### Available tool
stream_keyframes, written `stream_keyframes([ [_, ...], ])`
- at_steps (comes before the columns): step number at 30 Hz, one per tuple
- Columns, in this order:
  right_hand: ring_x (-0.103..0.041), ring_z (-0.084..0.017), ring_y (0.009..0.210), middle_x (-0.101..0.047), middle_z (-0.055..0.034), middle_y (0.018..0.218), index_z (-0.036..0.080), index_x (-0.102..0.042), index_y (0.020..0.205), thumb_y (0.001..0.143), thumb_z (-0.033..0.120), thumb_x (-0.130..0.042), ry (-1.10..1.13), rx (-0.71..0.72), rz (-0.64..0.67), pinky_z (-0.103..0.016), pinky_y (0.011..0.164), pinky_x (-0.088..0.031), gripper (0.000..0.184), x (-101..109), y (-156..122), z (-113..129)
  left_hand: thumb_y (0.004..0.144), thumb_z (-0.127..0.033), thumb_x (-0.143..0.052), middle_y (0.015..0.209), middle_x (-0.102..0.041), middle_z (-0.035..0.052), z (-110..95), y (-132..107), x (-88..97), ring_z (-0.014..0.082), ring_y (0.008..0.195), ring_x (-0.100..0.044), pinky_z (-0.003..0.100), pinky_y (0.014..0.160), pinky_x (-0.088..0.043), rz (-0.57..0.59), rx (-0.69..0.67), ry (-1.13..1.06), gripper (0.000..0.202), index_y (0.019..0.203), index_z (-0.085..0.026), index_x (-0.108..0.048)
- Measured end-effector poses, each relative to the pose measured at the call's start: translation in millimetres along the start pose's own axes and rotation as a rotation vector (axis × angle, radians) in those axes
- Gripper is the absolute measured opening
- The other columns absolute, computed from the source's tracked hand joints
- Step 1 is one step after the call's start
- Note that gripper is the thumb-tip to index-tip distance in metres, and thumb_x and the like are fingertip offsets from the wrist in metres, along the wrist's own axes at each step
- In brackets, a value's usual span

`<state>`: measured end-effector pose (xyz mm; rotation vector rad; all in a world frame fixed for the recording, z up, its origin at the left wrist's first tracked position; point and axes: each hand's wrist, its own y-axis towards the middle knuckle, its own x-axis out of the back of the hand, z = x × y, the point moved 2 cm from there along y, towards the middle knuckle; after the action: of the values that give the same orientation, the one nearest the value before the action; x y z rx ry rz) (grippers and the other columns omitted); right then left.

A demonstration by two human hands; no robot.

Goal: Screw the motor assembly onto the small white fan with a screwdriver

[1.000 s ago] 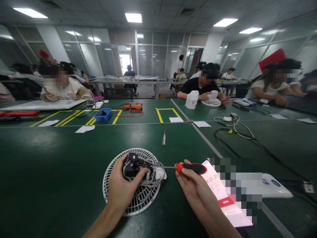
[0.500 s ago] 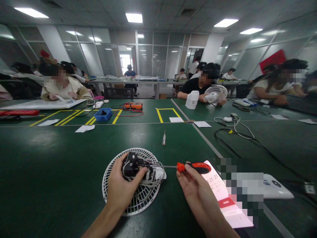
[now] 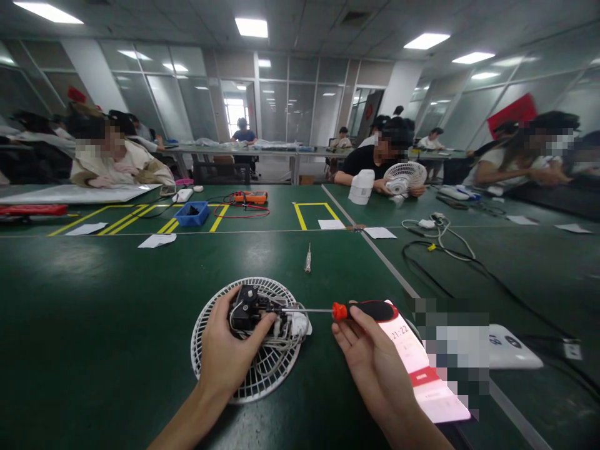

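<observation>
A round white fan grille (image 3: 200,350) lies on the green table, with a black motor unit (image 3: 244,312) and bundled white cable (image 3: 281,347) on top of it. My left hand (image 3: 229,350) wraps around the motor unit, thumb on its near side. In my right hand (image 3: 370,350) is a red and black screwdriver (image 3: 365,310), gripped by its handle between thumb and fingers. Its shaft runs level to the left, and its tip meets the motor unit; the exact point of contact is too small to make out.
Beyond the grille lies a small clear-handled screwdriver (image 3: 308,259). A lit phone (image 3: 426,375) rests beside my right hand, with a white cover (image 3: 510,347) farther right. Farther back are a blue bin (image 3: 192,215), an orange multimeter (image 3: 250,197) and black cables (image 3: 487,269). A person opposite holds another fan (image 3: 404,181).
The screwdriver handle has turned in my right hand, showing more black on top. My left hand keeps its hold on the motor unit. The whole view has shifted slightly.
</observation>
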<state>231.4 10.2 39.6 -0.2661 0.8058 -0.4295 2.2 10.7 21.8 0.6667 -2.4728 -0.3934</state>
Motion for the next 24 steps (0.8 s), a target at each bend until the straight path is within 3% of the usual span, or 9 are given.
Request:
stream_keyframes([
  [3, -0.074, -0.022, 0.092, -0.077, -0.0024, 0.092, 0.020, -0.071, 0.086, 0.047, 0.013, -0.094, 0.043, -0.011, 0.008, -0.033, 0.083, -0.063, 0.047, -1.5, -0.6, 2.4, 0.071, -0.065, -0.078, 0.123, -0.069, 0.0097, -0.7, -1.2, 0.4, 0.0308, 0.113, -0.066, 0.051, 0.104, -0.053, -0.001, -0.013, 0.000, 0.074, 0.128, -0.022, -0.062],
  [5, -0.073, -0.022, 0.096, -0.076, -0.0038, 0.092, 0.020, -0.070, 0.086, 0.053, 0.016, -0.093, 0.051, -0.048, 0.010, -0.034, 0.085, -0.063, 0.041, -0.8, 0.4, 1.9, 0.072, -0.065, -0.078, 0.123, -0.069, 0.0094, -0.5, -1.4, 0.2, 0.0306, 0.114, -0.066, 0.050, 0.104, -0.053, 0.006, -0.016, 0.008, 0.073, 0.128, -0.023, -0.061],
  [8, -0.073, -0.020, 0.087, -0.075, -0.0028, 0.090, 0.020, -0.070, 0.091, 0.064, 0.027, -0.093, 0.024, -0.076, -0.011, -0.032, 0.074, -0.063, 0.036, 2.5, 2.4, -1.6, 0.071, -0.065, -0.079, 0.122, -0.069, 0.0095, -0.1, -0.8, -0.1, 0.0307, 0.113, -0.066, 0.051, 0.104, -0.053, 0.003, -0.008, 0.011, 0.073, 0.128, -0.023, -0.061],
  [11, -0.071, -0.017, 0.077, -0.074, -0.0001, 0.088, 0.021, -0.070, 0.094, 0.063, 0.026, -0.095, 0.005, -0.039, -0.007, -0.027, 0.064, -0.061, 0.041, 4.5, 2.9, -4.1, 0.070, -0.065, -0.079, 0.122, -0.069, 0.0096, -1.0, 0.0, -0.3, 0.0306, 0.112, -0.067, 0.050, 0.104, -0.053, 0.002, -0.010, 0.008, 0.074, 0.128, -0.022, -0.062],
  [16, -0.073, -0.019, 0.088, -0.075, -0.0011, 0.092, 0.021, -0.071, 0.091, 0.050, 0.014, -0.096, 0.053, 0.023, 0.007, -0.029, 0.080, -0.062, 0.048, 1.9, 1.1, -0.3, 0.072, -0.066, -0.078, 0.121, -0.069, 0.0094, -1.7, 0.4, 0.4, 0.0306, 0.112, -0.066, 0.050, 0.103, -0.053, -0.007, -0.012, 0.021, 0.073, 0.128, -0.022, -0.061],
  [19, -0.073, -0.020, 0.095, -0.075, -0.0035, 0.096, 0.021, -0.070, 0.089, 0.055, 0.019, -0.095, 0.072, -0.003, 0.013, -0.032, 0.087, -0.062, 0.043, 1.5, 1.7, 0.0, 0.073, -0.064, -0.078, 0.123, -0.069, 0.0086, -0.1, 0.1, 1.1, 0.0301, 0.113, -0.066, 0.050, 0.105, -0.052, 0.000, -0.024, 0.031, 0.071, 0.130, -0.023, -0.060],
  [24, -0.071, -0.016, 0.079, -0.070, 0.0027, 0.087, 0.024, -0.069, 0.097, 0.065, 0.032, -0.095, -0.001, 0.020, -0.019, -0.025, 0.067, -0.061, 0.042, 6.4, 5.2, -4.1, 0.072, -0.063, -0.078, 0.123, -0.069, 0.0089, 0.6, -0.1, 0.7, 0.0305, 0.114, -0.066, 0.051, 0.104, -0.053, -0.001, -0.032, 0.029, 0.072, 0.130, -0.024, -0.061],
])
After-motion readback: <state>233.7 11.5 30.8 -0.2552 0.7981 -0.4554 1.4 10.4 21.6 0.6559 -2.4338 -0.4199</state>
